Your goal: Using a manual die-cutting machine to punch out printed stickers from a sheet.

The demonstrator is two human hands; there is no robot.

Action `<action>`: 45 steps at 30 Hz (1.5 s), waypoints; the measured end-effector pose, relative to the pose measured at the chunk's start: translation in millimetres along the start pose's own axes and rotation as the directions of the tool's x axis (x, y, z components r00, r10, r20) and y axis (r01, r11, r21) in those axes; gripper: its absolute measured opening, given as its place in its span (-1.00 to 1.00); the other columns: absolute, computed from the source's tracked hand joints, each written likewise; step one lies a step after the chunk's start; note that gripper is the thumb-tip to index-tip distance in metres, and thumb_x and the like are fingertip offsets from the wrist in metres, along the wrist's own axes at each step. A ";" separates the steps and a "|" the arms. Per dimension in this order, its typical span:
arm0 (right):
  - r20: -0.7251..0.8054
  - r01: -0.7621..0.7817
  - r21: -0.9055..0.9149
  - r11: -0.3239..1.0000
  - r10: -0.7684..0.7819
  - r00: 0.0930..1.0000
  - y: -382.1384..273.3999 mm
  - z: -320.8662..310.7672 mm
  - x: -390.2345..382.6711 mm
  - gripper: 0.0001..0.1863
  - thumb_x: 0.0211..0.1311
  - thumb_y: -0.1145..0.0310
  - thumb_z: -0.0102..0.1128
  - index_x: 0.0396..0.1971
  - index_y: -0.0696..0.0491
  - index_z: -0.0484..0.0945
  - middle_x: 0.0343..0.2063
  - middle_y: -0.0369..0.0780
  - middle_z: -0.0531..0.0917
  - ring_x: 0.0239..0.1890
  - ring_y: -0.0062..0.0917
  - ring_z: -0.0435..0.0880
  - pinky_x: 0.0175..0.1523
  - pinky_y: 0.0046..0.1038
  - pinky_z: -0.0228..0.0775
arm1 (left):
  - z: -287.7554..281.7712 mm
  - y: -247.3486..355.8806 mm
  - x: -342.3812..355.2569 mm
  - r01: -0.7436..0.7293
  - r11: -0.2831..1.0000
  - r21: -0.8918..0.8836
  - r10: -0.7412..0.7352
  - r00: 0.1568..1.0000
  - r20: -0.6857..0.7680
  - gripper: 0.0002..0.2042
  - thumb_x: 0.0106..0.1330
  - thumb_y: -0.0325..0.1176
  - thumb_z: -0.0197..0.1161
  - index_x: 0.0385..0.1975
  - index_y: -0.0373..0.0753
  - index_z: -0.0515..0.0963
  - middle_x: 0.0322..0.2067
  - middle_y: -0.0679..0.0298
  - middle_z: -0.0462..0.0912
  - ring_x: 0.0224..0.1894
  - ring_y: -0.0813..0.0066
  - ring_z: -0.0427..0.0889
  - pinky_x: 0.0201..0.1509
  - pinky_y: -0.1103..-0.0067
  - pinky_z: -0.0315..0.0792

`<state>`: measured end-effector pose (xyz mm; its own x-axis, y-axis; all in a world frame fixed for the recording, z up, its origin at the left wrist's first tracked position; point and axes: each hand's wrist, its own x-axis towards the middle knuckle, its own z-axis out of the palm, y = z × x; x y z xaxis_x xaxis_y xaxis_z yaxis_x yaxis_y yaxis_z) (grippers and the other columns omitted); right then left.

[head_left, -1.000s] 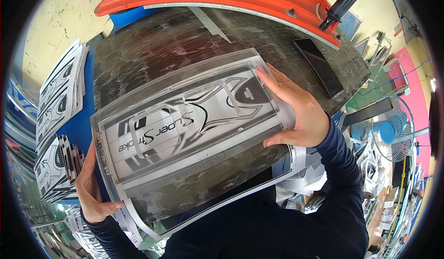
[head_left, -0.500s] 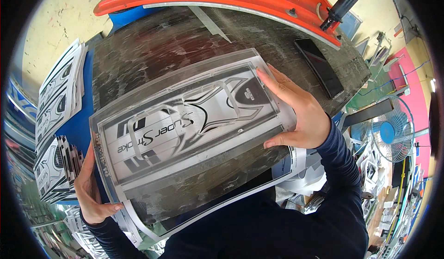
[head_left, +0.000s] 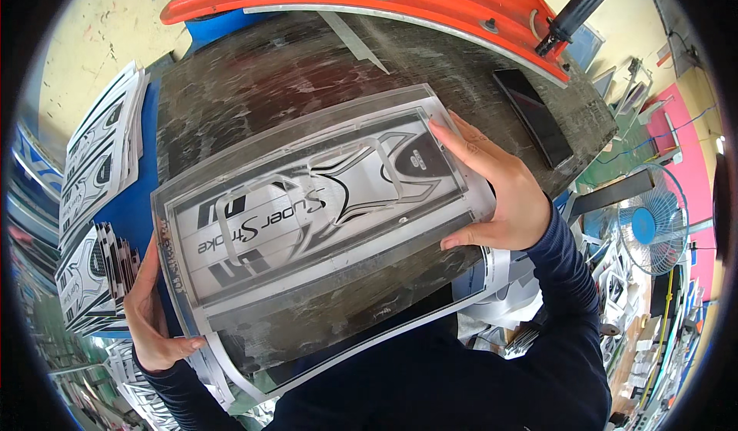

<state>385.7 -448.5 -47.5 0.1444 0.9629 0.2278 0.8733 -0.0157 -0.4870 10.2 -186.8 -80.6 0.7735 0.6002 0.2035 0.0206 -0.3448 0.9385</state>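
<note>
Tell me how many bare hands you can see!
2. The bare left hand is at the left end of the clear plastic rectangular frame; the bare right hand is at its right end.

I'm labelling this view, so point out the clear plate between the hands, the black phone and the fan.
Clear plate (head_left: 327, 209): head view, middle of its flat face.
Black phone (head_left: 533, 118): head view, middle of its upper face.
Fan (head_left: 643, 225): head view, its blue hub.
</note>
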 end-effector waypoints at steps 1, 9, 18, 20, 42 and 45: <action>0.000 0.000 -0.003 1.000 0.000 1.000 0.0 -0.2 0.0 0.26 -0.38 0.10 0.69 0.41 0.17 0.16 0.41 0.09 0.18 0.48 -0.06 0.10 0.48 -0.27 0.00 | 0.7 0.5 0.2 0.000 1.000 0.000 0.000 1.000 -0.002 0.27 -0.38 0.00 0.71 0.36 -0.56 0.14 0.32 -0.21 0.30 0.37 0.09 0.33 0.49 0.27 0.04; -0.016 0.025 -0.018 1.000 -0.025 1.000 0.4 -1.0 1.0 0.22 -0.33 0.07 0.68 0.41 0.12 0.19 0.36 0.07 0.28 0.46 -0.02 0.14 0.48 -0.22 0.03 | 0.9 2.8 3.3 -0.020 0.999 -0.035 0.020 0.999 0.026 0.25 -0.35 -0.04 0.73 0.36 -0.57 0.12 0.32 -0.19 0.30 0.37 0.09 0.32 0.48 0.27 0.05; -0.001 0.024 -0.013 1.000 -0.024 1.000 -4.0 0.5 2.9 0.15 -0.30 0.14 0.67 0.39 0.09 0.24 0.33 0.05 0.33 0.45 -0.03 0.17 0.47 -0.22 0.04 | -5.1 2.1 -3.1 -0.029 0.995 0.090 0.023 0.997 0.067 0.19 -0.39 -0.23 0.70 0.36 -0.53 0.16 0.37 -0.15 0.25 0.45 0.15 0.19 0.50 0.36 -0.05; -0.026 -0.002 0.011 1.000 0.002 1.000 -2.7 1.5 0.8 0.13 -0.36 0.19 0.67 0.36 0.12 0.29 0.33 0.03 0.36 0.45 -0.09 0.18 0.48 -0.26 0.01 | -7.0 8.7 0.7 -0.037 0.971 0.236 0.013 0.995 0.102 0.20 -0.45 -0.29 0.69 0.36 -0.55 0.17 0.37 -0.13 0.26 0.45 0.17 0.18 0.49 0.41 -0.06; -0.017 0.011 -0.009 1.000 -0.011 1.000 3.2 2.8 2.4 0.23 -0.46 0.15 0.65 0.36 0.23 0.23 0.33 0.08 0.34 0.43 -0.09 0.25 0.46 -0.24 0.07 | -8.0 10.7 -1.6 -0.159 0.933 0.322 0.109 0.980 0.167 0.17 -0.31 -0.30 0.71 0.43 -0.29 0.15 0.44 -0.04 0.14 0.51 0.11 0.06 0.52 0.10 -0.21; -0.025 -0.001 -0.004 1.000 0.001 1.000 2.6 3.0 1.7 0.24 -0.46 0.09 0.65 0.37 0.22 0.23 0.34 0.08 0.34 0.44 -0.11 0.23 0.47 -0.24 0.03 | -9.0 8.9 -1.9 -0.199 0.924 0.325 0.150 0.974 0.171 0.15 -0.30 -0.32 0.70 0.43 -0.30 0.15 0.44 -0.03 0.15 0.51 0.11 0.07 0.51 0.10 -0.20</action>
<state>386.8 -446.0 -50.9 0.1568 0.9559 0.2482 0.8748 -0.0178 -0.4841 3.2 -184.5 -70.1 0.8644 0.4099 0.2912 0.0710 -0.6728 0.7364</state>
